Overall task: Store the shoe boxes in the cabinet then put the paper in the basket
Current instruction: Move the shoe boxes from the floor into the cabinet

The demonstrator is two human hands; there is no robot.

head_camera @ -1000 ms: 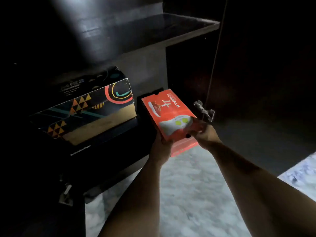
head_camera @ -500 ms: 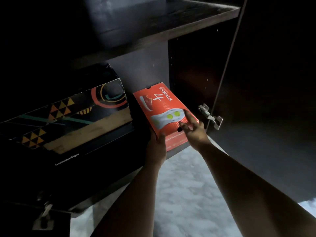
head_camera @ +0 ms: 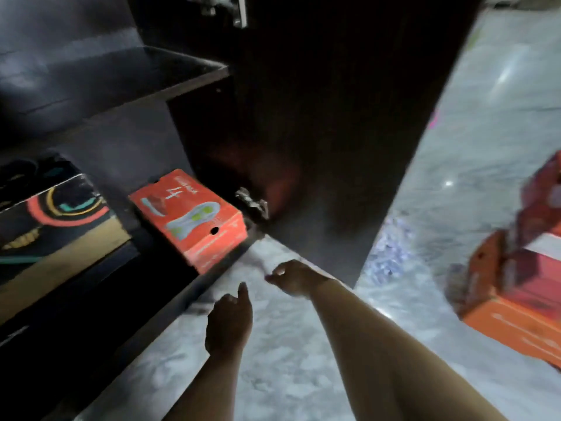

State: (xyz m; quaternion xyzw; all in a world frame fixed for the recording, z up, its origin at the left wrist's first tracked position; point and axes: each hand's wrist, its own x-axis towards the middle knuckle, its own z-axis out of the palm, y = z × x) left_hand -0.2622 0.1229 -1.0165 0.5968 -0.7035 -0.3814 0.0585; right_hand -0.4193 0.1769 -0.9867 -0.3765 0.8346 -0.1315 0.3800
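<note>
The red shoe box [head_camera: 189, 214] sits on the cabinet shelf [head_camera: 170, 302], just beyond both hands. Left hand [head_camera: 229, 322] and right hand [head_camera: 296, 278] hang loosely curled, holding nothing.

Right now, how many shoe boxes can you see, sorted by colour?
Red box in the cabinet: 1
Black patterned box in the cabinet: 1
Orange or red boxes on the floor, blurred: at least 2
Total: at least 4

hands [head_camera: 258, 299] off orange shoe box [head_camera: 189, 215], drawn back
</note>
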